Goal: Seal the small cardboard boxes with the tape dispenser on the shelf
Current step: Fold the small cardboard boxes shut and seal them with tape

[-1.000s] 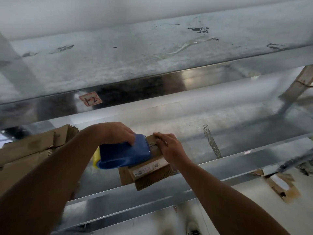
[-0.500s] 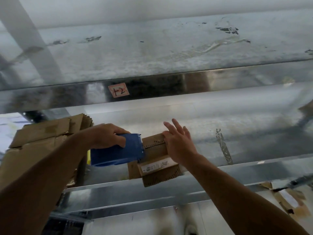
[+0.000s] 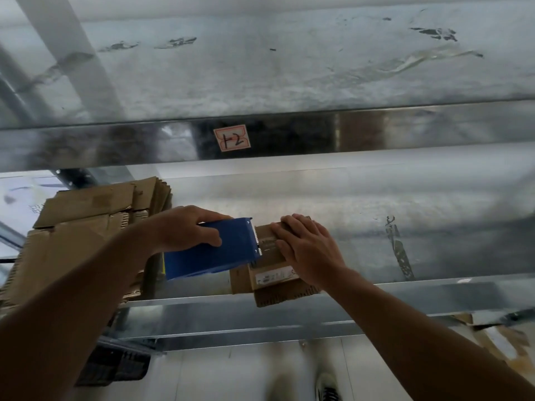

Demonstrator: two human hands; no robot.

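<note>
Metal shelf (image 3: 405, 287): left hand (image 3: 185, 230) grasps tape dispenser (image 3: 214, 253), its nose touching the box (image 3: 269, 277); right hand (image 3: 309, 250) lies flat, covering the box top.

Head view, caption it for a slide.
Left hand holds a blue tape dispenser against a small cardboard box; right hand lies flat on it.

Grey sheet-metal shelf (image 3: 405, 293): is showing a glossy, reflective, scuffed finish. Blue plastic tape dispenser (image 3: 214, 253): is looking smooth, semi-matt. Small brown cardboard box (image 3: 285, 295): is looking matt, corrugated edges showing; white paper label (image 3: 275, 275) is lying smooth.
</note>
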